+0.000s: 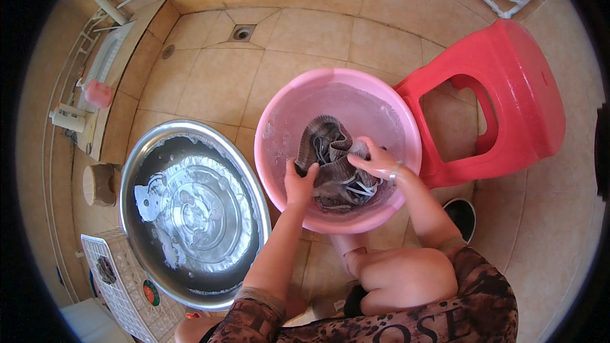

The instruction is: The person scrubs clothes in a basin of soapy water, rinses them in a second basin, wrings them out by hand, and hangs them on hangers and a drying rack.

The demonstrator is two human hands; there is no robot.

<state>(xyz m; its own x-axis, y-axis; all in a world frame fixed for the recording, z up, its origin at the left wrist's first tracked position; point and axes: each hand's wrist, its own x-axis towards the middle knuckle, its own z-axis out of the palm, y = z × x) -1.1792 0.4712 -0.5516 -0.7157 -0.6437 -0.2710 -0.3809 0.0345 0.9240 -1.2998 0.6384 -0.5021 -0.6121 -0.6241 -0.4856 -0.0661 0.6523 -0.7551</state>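
Observation:
Before me stands a pink plastic basin (281, 105) with soapy water in it. A wet, dark grey-brown garment (329, 171) with a ribbed band and pale drawstrings lies bunched in the water. My left hand (301, 181) grips the ribbed band at its left edge, thumb on top. On the opposite side, my right hand (376, 159) pinches the garment's band between thumb and fingers, with suds beside the fingers. A bracelet circles my right wrist. The lower folds of the garment are partly under water.
A large metal basin (131, 186) of water stands at left. A red plastic stool (529, 100) lies on its side at right, against the pink basin. A white plastic basket (124, 276) is at lower left. Bottles, including a pink one (98, 94), stand by a tiled ledge. A floor drain (242, 33) lies beyond.

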